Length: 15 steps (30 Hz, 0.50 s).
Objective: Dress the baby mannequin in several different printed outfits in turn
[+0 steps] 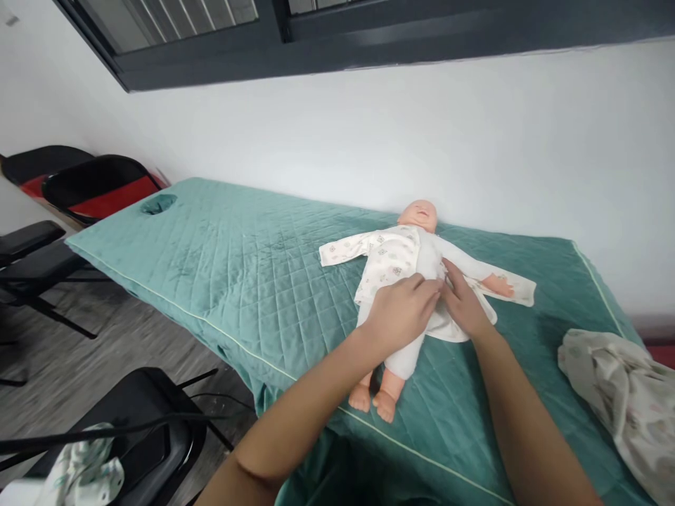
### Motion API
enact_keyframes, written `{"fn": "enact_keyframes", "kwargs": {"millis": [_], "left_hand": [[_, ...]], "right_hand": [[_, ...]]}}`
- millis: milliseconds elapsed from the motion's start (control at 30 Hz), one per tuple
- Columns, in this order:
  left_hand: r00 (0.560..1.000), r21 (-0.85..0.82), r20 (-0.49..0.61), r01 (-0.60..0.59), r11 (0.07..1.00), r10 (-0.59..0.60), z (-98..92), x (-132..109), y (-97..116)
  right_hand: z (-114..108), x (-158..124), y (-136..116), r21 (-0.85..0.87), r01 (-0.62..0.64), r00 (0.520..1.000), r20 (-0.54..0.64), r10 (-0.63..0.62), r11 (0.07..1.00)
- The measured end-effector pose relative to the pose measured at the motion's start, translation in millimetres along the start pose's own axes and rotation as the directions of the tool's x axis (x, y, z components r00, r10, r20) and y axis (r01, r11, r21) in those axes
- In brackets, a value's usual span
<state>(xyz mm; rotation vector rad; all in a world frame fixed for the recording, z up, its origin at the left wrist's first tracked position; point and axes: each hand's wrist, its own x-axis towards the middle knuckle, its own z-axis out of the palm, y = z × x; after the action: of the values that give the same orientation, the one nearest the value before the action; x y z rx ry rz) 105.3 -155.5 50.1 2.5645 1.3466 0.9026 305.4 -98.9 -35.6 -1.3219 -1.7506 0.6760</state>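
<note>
Touching doll (428, 258) at belly with left hand (401, 310) and right hand (465, 299), close together. Cannot tell whether grasping shirt (390, 256).

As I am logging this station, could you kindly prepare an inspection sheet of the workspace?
Surface: green quilted bed, against the white wall.
Job's things: doll face up; patterned shirt, front open.
Clutter: crumpled cloth at the right; cloth bundle on the near chair.
Hands: left hand and right hand together at the doll's middle; grip unclear.
Cables: black cord crossing before the near chair.
Surroundings: dark window frame, more chairs.
</note>
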Motion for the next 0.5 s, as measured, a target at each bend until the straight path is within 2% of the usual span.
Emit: {"fn": "enact_keyframes", "kwargs": {"millis": [33, 100, 167, 200, 267, 333, 367, 400, 433, 467, 500], "left_hand": [[0.995, -0.05, -0.102, -0.002, 0.999, -0.003, -2.1, -15, -5], [0.944, -0.126, -0.32, 0.046, 0.991, -0.084, -4.2, -42, -20], [0.885, -0.199, -0.408, 0.152, 0.968, -0.223, -3.0, -62, -39], [0.87, -0.252, -0.399, 0.199, 0.947, -0.289, -1.3, -69, -48], [0.871, -0.385, -0.31, 0.251, 0.888, -0.381, 3.3, -79, -62], [0.878, -0.51, -0.2, 0.286, 0.811, -0.436, 7.8, -83, -71], [0.878, -0.551, -0.152, 0.306, 0.776, -0.454, 9.4, -83, -74], [0.876, -0.576, -0.113, 0.326, 0.75, -0.469, 10.3, -84, -75], [0.872, -0.588, -0.086, 0.346, 0.731, -0.482, 10.7, -84, -76], [0.868, -0.594, -0.065, 0.363, 0.718, -0.493, 10.4, -84, -77], [0.863, -0.6, -0.046, 0.378, 0.705, -0.503, 9.9, -84, -77]], "right_hand": [[1, -1, -1, -0.004, -0.012, 1.0, -0.007, 0.012, 1.0], [2, -2, 0, -0.01, -0.022, 1.0, -0.018, 0.022, 1.0], [4, -2, -2, -0.037, -0.037, 0.997, -0.074, 0.035, 0.999], [4, -2, -5, -0.07, -0.049, 0.989, -0.143, 0.038, 0.996], [4, -3, -20, -0.145, -0.067, 0.943, -0.334, 0.015, 0.987], [2, -7, -49, -0.175, -0.036, 0.89, -0.454, -0.048, 0.984], [0, -11, -69, -0.149, 0.017, 0.899, -0.43, -0.08, 0.989], [-1, -16, -91, -0.099, 0.084, 0.937, -0.331, -0.113, 0.992], [-2, -23, -114, -0.024, 0.145, 0.976, -0.16, -0.147, 0.989], [-2, -32, -135, 0.064, 0.225, 0.97, 0.073, -0.23, 0.972], [-2, -40, -154, 0.168, 0.282, 0.908, 0.27, -0.319, 0.945]]}}
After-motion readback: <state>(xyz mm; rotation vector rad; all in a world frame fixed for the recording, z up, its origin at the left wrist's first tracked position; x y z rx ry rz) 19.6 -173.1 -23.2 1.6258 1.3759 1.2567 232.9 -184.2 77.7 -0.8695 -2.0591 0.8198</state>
